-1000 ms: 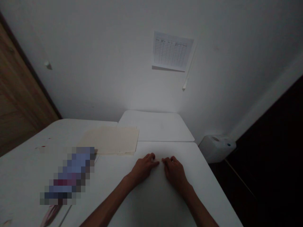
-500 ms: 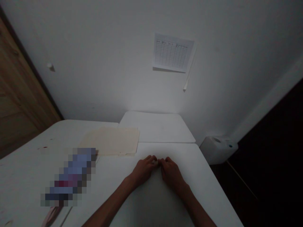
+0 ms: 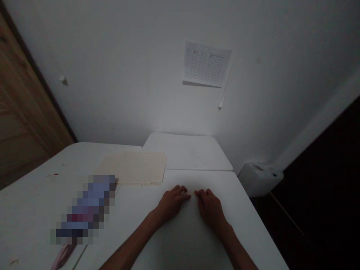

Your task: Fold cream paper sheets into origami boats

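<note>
My left hand (image 3: 172,203) rests on the white table (image 3: 182,243), its fingers bent and closed towards the thumb. Facing it a short gap away, my right hand (image 3: 211,206) has thumb and forefinger pinched together. Between the fingertips of both hands shows a tiny pale bit (image 3: 192,193), too small and dim to name. A flat beige sheet (image 3: 135,168), cloth or paper, lies beyond my left hand, apart from it.
A blurred-out blue item (image 3: 92,202) lies at the left, with a pinkish strip (image 3: 64,255) below it. A white flap (image 3: 187,152) adjoins the table's far edge. Right of the table stands a whitish container (image 3: 260,180). A printed sheet (image 3: 206,63) hangs on the wall.
My right hand has moved a little to the right, so the gap between my fingertips is wider and the pale bit shows. My left hand has barely moved.
</note>
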Available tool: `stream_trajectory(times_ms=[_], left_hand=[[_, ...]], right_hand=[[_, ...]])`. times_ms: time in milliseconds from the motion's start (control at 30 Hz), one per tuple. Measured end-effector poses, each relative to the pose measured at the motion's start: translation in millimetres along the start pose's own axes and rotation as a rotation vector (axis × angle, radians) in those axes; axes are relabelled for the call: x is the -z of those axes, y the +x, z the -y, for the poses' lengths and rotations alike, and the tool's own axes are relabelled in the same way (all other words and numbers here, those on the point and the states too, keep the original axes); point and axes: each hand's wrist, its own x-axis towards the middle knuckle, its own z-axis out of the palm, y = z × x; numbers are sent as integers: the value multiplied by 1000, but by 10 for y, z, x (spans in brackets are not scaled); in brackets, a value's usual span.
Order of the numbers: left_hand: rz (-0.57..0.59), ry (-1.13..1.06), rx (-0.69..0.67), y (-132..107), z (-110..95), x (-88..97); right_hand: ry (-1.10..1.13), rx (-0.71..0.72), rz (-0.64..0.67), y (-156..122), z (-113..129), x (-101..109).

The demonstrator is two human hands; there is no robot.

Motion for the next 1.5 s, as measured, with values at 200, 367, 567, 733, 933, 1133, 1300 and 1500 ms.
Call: stream_trajectory(times_ms=[200,367,567,733,933,1133,1300,1500], left_hand=[[-85,-87,35,-148,-37,24],[-135,-91,126,-216,-18,6],[-76,-24,110,-191,-53,38],[-182,14,172,-310,-38,-3],[-188,0,232,-389,52,-35],[-177,-6,196,-369,46,46],[-179,-38,204,-377,43,77],[-171,-108,233,-403,59,152]], right_hand=[[137,33,-61,-44,-38,-44],[203,112,-101,-42,-68,-76],[292,81,-207,-24,-105,-116],[366,9,-213,-12,-111,-140],[369,-6,-204,-3,-100,-149],[383,-7,-200,-12,-123,-175],[412,-9,-200,-6,-89,-165],[401,-9,-184,1,-37,-145]])
